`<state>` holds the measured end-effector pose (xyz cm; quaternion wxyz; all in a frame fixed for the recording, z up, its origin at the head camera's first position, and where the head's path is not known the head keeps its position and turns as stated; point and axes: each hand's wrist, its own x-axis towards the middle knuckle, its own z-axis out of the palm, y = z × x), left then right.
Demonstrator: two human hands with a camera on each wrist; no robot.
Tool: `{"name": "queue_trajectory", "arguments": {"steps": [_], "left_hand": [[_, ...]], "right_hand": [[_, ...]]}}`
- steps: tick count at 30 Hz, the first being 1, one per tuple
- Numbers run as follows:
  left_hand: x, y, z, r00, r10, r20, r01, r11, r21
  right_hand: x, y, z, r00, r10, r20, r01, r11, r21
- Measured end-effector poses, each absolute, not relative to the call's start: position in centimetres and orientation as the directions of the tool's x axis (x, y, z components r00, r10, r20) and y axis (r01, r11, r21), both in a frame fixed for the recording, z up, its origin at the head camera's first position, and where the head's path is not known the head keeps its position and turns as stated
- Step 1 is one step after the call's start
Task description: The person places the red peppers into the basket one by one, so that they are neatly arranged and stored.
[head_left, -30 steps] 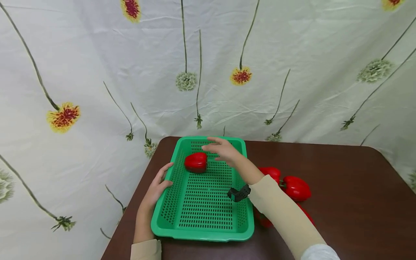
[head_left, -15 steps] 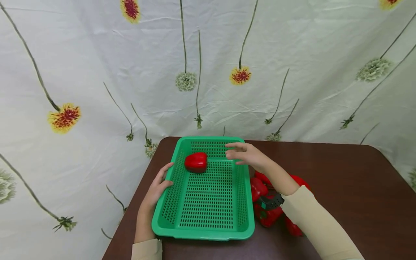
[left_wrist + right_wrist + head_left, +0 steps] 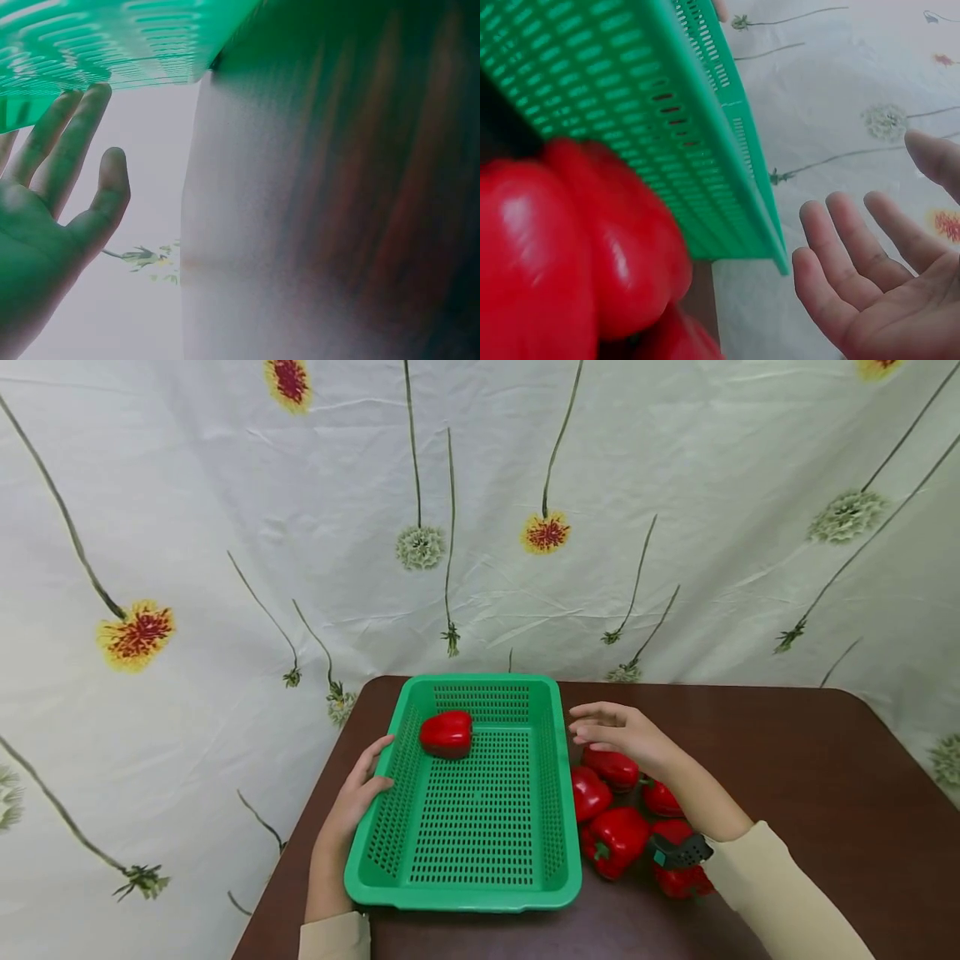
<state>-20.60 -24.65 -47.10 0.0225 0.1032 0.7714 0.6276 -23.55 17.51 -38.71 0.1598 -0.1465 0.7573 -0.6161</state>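
A green plastic basket [image 3: 480, 897] with slotted walls stands on the table. One red bell pepper [image 3: 447, 735] lies in its back left part. My left hand [image 3: 352, 806] rests against the basket's left side; in the left wrist view its fingertips [image 3: 94, 97] touch the wall, and the thumb is apart from it. To the right of the basket my right hand [image 3: 626, 735] hovers, holding nothing, its fingers loosely bent. Below it lie several red bell peppers [image 3: 617, 839], partly hidden by my forearm. The right wrist view shows peppers [image 3: 525, 255] close to the basket wall [image 3: 615, 82].
The dark brown table [image 3: 810, 793] extends to the right of the peppers. A white cloth with printed flowers [image 3: 525, 610] hangs behind the table's back edge. A black band [image 3: 681, 852] sits on my right wrist.
My right hand has moved right, from over the basket to above the loose peppers. My left hand stays at the basket's side, and the pepper inside has not moved.
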Motion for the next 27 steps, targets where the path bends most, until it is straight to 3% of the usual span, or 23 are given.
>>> {"name": "queue_trajectory", "arguments": {"steps": [20,27], "left_hand": [[-20.6,-24.9,-46.8,-0.976,0.196,0.095,0.137,0.209,0.968],[-20.5,-24.7,-46.9,-0.975,0.195,0.108,0.149,0.210,0.966]], "right_hand": [[-20.0,24.7,-41.1,-0.965,-0.259,-0.038,-0.012,0.191,-0.981],[-18.6,28.2,-42.3,-0.977,-0.213,0.004,-0.032,0.131,-0.991]]}}
